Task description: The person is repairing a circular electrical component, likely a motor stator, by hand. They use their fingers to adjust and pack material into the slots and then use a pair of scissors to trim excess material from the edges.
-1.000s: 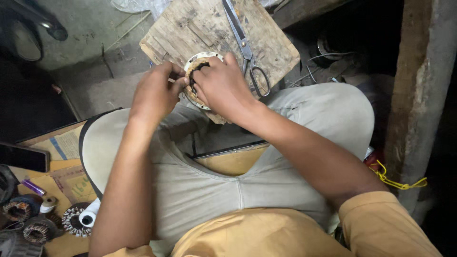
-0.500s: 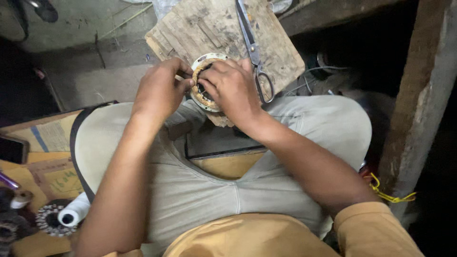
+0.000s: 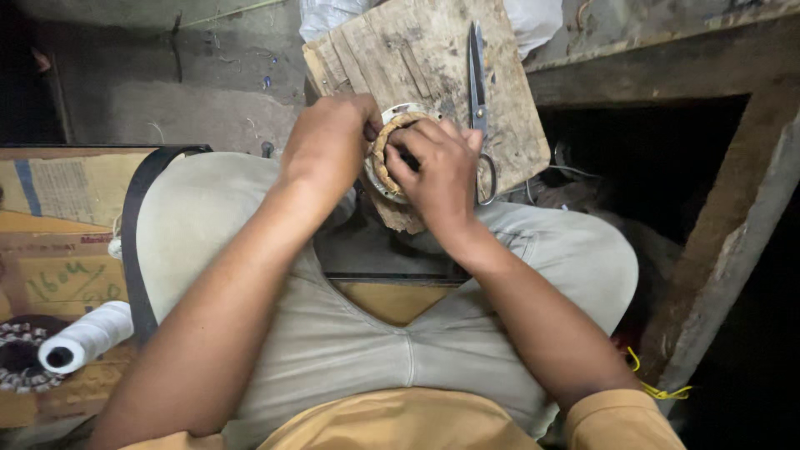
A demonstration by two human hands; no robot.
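Observation:
A round motor stator (image 3: 387,154) with a ring of copper-brown windings lies on a worn wooden board (image 3: 417,58) resting over my knees. My left hand (image 3: 329,142) grips its left side, fingers curled over the rim. My right hand (image 3: 437,171) covers its right side, fingers pressed onto the windings. Most of the stator is hidden under both hands. A pair of steel scissors (image 3: 478,75) lies on the board just right of my right hand, blades pointing away from me.
A spool of white thread (image 3: 83,337) and another toothed stator (image 3: 21,362) lie on cardboard (image 3: 58,217) at the left. A black strap (image 3: 137,225) runs along my left thigh. A wooden post (image 3: 742,242) stands at the right, with yellow wire (image 3: 658,387) near its base.
The view has shifted so the board and stator sit nearer the centre. Both hands stay on the stator, with the fingers slightly rearranged on the windings.

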